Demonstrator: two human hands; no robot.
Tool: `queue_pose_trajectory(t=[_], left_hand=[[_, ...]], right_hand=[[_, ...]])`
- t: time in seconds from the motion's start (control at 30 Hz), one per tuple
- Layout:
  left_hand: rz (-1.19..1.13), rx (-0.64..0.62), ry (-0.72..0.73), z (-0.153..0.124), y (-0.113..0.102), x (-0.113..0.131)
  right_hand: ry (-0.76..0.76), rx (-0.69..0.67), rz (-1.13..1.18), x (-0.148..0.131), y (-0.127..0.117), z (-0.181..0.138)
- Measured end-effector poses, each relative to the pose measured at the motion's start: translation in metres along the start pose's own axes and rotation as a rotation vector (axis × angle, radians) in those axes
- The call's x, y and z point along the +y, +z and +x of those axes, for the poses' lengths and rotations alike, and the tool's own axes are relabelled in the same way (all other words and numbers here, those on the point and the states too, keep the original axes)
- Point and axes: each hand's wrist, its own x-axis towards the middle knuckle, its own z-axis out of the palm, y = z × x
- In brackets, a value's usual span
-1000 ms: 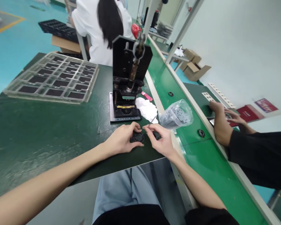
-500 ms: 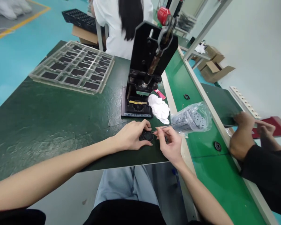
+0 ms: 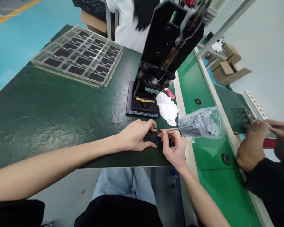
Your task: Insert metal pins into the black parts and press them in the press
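Note:
My left hand (image 3: 134, 136) rests on the dark green table (image 3: 49, 107) near its front edge, fingers curled round a small round black part (image 3: 151, 137). My right hand (image 3: 174, 147) is just to the right of it, pinching thin metal tweezers (image 3: 168, 130) whose tip touches the black part. Another small black piece shows between my right fingers, too hidden to name. A black hand press (image 3: 161, 53) stands right behind my hands, with a black fixture on its base (image 3: 143, 105).
A clear tray of dark rectangular parts (image 3: 79, 58) lies at the back left. A white cloth (image 3: 167, 108) and a plastic bag of small parts (image 3: 202, 125) lie by the green conveyor (image 3: 203, 94). A co-worker's hands (image 3: 257, 145) work at the right. Another person in white sits behind.
The view has dropped and moved closer to the press. My hands stay on the round black part with the tweezers at it. The co-worker's hands have shifted right.

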Motion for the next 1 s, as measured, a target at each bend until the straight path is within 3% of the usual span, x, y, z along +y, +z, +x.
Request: queue_pose_trajectory(t=[0.3, 0.5, 0.67, 0.77, 0.83, 0.9, 1.0], left_hand=[[-0.019, 0.007, -0.029, 0.0, 0.001, 0.001], [-0.015, 0.007, -0.056, 0.001, -0.001, 0.003], [-0.031, 0.019, -0.054, 0.001, 0.001, 0.002], [-0.031, 0.022, -0.022, 0.001, -0.003, 0.001], [0.013, 0.083, 0.031, 0.002, -0.011, 0.0], [0.115, 0.242, 0.043, 0.005, -0.023, -0.002], [0.267, 0.526, -0.096, 0.014, -0.04, -0.009]], right_hand=[[-0.148, -0.025, -0.117, -0.003, 0.004, 0.004], [0.021, -0.042, 0.074, -0.001, 0.005, 0.007], [0.153, 0.427, 0.225, -0.004, -0.009, 0.011], [0.067, 0.509, 0.171, -0.01, -0.013, 0.009], [-0.002, 0.473, 0.162, -0.013, -0.011, 0.007], [-0.032, 0.374, 0.189, -0.016, -0.008, 0.005], [-0.046, 0.209, 0.218, -0.019, -0.004, 0.005]])
